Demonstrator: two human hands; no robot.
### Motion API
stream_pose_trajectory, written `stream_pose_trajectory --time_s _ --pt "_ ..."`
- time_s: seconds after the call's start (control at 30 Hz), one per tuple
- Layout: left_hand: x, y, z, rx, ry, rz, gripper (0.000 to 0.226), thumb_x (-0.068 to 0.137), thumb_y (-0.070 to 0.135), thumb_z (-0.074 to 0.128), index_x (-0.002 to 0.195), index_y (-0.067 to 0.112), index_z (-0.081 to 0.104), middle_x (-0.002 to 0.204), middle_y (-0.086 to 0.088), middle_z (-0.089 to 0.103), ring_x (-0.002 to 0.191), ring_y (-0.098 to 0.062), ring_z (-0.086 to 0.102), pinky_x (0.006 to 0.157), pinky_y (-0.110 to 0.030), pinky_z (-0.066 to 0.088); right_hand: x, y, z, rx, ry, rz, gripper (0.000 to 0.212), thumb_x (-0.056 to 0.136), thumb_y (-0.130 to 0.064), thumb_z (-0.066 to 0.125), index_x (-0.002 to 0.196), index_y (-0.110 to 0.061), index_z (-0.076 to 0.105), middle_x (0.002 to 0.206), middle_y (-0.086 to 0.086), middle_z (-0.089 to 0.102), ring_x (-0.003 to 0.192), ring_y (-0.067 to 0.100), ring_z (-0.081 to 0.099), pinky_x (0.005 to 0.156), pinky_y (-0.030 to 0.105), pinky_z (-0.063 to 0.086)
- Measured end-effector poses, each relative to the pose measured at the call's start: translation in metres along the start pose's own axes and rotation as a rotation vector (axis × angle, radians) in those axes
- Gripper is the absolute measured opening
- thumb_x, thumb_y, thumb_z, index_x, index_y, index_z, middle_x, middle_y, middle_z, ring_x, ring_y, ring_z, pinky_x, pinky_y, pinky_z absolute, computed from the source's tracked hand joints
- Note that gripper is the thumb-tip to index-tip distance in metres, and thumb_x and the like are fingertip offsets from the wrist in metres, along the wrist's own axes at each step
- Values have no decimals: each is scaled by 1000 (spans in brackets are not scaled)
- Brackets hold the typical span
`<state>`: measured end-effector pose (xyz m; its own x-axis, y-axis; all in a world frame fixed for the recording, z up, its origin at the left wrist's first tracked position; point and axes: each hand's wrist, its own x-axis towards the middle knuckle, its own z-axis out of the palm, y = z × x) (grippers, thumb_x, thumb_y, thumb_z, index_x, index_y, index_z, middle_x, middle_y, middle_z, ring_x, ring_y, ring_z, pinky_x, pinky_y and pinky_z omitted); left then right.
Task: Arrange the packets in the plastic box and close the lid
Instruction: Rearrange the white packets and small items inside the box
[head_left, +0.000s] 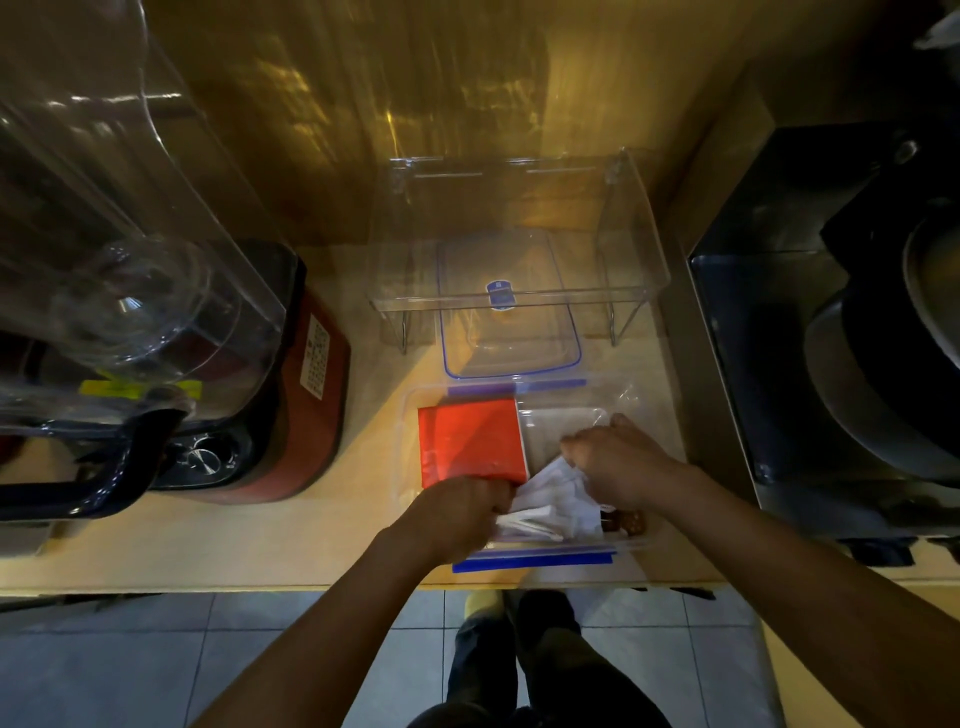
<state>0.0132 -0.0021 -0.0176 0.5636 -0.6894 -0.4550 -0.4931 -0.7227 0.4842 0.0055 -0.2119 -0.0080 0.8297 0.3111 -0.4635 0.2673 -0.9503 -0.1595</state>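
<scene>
Evidently the white packet (558, 499) is soft, light and crinkly; it is pinched at opposite edges by left hand (457, 512) and right hand (615, 462), fingers closed, inside the plastic box (408, 441); a light grip should suffice.

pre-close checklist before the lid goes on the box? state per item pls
1. Red packet flat inside the box, left side: ok.
2. White packet settled: not ok, crumpled, with both the left hand and right hand on it.
3. Hands free to take the lid: not ok.
4. Lid within reach: ok, lying off the box just behind it, under the clear stand.
5. Blue latches open: ok, near one folded outward.
6. Contents below the rim: cannot tell.
</scene>
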Motion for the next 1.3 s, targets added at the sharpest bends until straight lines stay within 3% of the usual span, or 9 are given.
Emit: stream_pose_trajectory --time_s 0.1,0.2,0.4,0.5,0.57,0.67,0.77,1.03,1.3 --pt "-2 -4 3 -70 -4 -29 39 86 9 60 122 20 52 119 -8 64 100 -25 63 85 -39 54 4 4 -7 152 0 73 12 83 -18 58 95 -19 56 97 0 65 80 15 56 70 29 44" --pt "-2 -5 7 -62 2 13 61 86 4 58 138 30 39 131 -5 57 109 -24 60 90 -39 53 9 12 -18 325 25 153 10 82 -19 62 90 -20 56 92 -2 59 80 15 53 66 29 41" --pt "-2 0 4 -153 31 -6 38 85 0 59 119 17 62 125 -6 62 108 -24 60 89 -39 53 13 8 -27 498 282 228 5 87 -16 57 91 -17 56 94 1 59 87 20 57 71 32 44" --pt "-3 1 0 -117 -3 35 37 82 -3 58 115 13 65 125 -5 62 111 -21 59 90 -35 51 11 3 -23 279 322 154 29 87 -22 57 115 -16 53 112 4 59 102 23 54 84 35 40" --pt "-3 0 -2 -116 -32 43 35 83 -3 58 114 11 64 123 -6 62 107 -21 60 88 -32 52 7 -3 -16 163 361 53 25 87 -18 55 112 -17 57 114 2 61 103 21 55 82 34 42" --pt "-2 1 -4 -129 -45 41 32 84 -3 57 113 8 63 117 -10 65 102 -21 62 80 -23 49 3 -4 -10 55 150 -65 7 85 -14 55 84 -17 61 93 0 64 80 16 57 61 27 40" --pt "-1 2 -3 -128 -32 16 27 85 -2 57 110 6 64 110 -12 67 97 -22 64 78 -23 48 0 -2 -7 5 -161 -72 8 84 -18 59 85 -17 67 89 2 67 79 16 60 67 29 49" --pt "1 1 -2 -192 -33 -61 22 87 4 58 107 2 66 109 -16 66 96 -26 64 84 -32 54 -4 -7 2 -77 -126 -122 33 82 -26 62 114 -18 64 120 2 60 106 21 56 86 39 50" --pt "0 4 -1 -159 -25 -127 23 89 10 55 109 3 64 110 -15 66 98 -28 62 81 -29 48 6 -13 7 -130 -165 -123 31 82 -26 63 111 -17 65 124 4 58 115 22 50 100 37 38"
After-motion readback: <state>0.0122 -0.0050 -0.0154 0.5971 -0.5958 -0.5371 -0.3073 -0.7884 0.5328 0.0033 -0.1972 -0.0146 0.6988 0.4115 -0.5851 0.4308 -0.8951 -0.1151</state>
